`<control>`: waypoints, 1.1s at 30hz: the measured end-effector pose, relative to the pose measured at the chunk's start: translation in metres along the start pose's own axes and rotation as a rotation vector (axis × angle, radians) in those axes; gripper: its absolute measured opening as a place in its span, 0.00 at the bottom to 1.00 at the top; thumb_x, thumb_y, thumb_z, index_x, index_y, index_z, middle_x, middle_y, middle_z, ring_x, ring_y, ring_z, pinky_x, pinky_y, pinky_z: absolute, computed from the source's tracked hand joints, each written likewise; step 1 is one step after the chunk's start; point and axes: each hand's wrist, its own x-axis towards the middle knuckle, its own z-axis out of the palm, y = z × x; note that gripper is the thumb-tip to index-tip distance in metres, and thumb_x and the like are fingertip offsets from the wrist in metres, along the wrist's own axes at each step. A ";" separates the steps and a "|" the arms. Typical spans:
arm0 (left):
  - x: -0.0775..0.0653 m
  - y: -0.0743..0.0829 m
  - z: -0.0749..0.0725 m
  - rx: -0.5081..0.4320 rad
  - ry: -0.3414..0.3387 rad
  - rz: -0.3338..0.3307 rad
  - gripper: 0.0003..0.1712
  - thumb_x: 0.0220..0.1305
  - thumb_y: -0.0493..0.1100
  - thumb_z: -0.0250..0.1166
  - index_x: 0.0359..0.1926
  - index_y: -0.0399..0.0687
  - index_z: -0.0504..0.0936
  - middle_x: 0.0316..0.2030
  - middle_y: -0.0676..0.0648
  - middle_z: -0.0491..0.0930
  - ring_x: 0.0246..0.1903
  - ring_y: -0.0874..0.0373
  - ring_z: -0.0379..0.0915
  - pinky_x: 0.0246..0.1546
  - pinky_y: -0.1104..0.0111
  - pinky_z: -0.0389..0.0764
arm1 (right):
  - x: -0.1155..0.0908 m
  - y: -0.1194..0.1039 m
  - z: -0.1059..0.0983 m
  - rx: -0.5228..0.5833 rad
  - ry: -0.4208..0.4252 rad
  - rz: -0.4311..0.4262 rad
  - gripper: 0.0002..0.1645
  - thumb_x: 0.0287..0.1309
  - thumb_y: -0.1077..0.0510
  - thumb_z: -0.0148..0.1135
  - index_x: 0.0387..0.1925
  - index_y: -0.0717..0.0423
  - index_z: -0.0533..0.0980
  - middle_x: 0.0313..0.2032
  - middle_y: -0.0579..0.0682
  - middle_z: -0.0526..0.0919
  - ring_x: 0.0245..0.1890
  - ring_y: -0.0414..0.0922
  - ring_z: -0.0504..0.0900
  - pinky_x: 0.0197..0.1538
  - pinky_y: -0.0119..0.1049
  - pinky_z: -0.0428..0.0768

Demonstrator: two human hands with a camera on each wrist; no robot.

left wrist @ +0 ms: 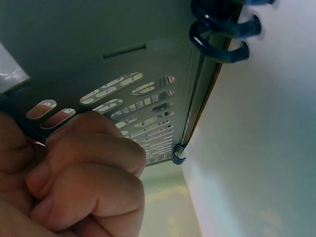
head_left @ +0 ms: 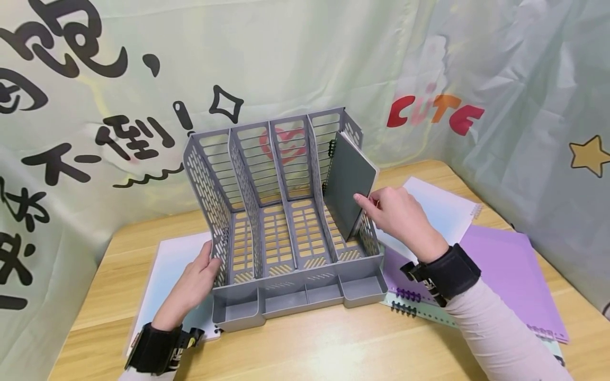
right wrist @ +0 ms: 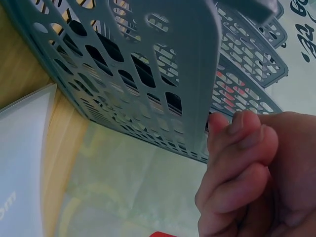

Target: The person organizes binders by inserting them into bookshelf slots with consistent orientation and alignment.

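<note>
A grey desk file organizer (head_left: 295, 283) with upright slotted dividers stands on the table. My right hand (head_left: 402, 214) pinches the front edge of a dark grey spiral notebook (head_left: 350, 182), thumb on its cover. The notebook stands tilted in the rightmost compartment, its coil toward the back. In the right wrist view the slotted side panel (right wrist: 143, 74) hides most of it, and the fingers (right wrist: 242, 163) are curled. My left hand (head_left: 190, 283) grips the front edge of the organizer's left side panel (head_left: 202, 196). Curled fingers (left wrist: 94, 177) show against that panel in the left wrist view.
A pale blue notebook (head_left: 164, 275) lies partly under the organizer's left side. On the right lie another pale blue notebook (head_left: 443, 206), a purple one (head_left: 505, 270) and a mint one (head_left: 431, 315), overlapping. A printed curtain (head_left: 305, 58) hangs behind the table (head_left: 314, 349).
</note>
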 end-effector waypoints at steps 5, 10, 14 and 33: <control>0.000 0.000 -0.001 -0.001 0.002 0.004 0.31 0.77 0.46 0.36 0.76 0.47 0.44 0.67 0.33 0.58 0.63 0.35 0.57 0.55 0.42 0.63 | 0.001 0.000 0.001 -0.022 0.036 -0.038 0.32 0.68 0.46 0.54 0.09 0.50 0.62 0.08 0.44 0.56 0.09 0.43 0.58 0.18 0.36 0.53; 0.001 0.000 -0.002 0.000 0.002 0.010 0.31 0.77 0.46 0.35 0.76 0.47 0.44 0.67 0.33 0.59 0.62 0.36 0.59 0.53 0.42 0.65 | 0.003 -0.001 0.000 -0.036 0.044 -0.059 0.31 0.68 0.47 0.54 0.09 0.49 0.63 0.09 0.44 0.56 0.10 0.43 0.58 0.18 0.36 0.54; 0.001 0.000 -0.002 0.003 0.003 0.016 0.30 0.77 0.45 0.36 0.76 0.47 0.44 0.67 0.33 0.59 0.62 0.36 0.58 0.53 0.43 0.65 | 0.002 -0.001 -0.001 -0.023 0.023 -0.053 0.30 0.69 0.47 0.54 0.09 0.49 0.68 0.08 0.44 0.59 0.10 0.43 0.60 0.19 0.37 0.55; 0.001 0.000 0.000 0.000 0.002 0.011 0.30 0.77 0.45 0.36 0.76 0.46 0.45 0.67 0.33 0.60 0.62 0.37 0.58 0.54 0.43 0.64 | 0.002 -0.001 0.004 0.004 0.010 -0.030 0.32 0.65 0.41 0.55 0.10 0.49 0.61 0.11 0.42 0.51 0.13 0.42 0.54 0.22 0.36 0.52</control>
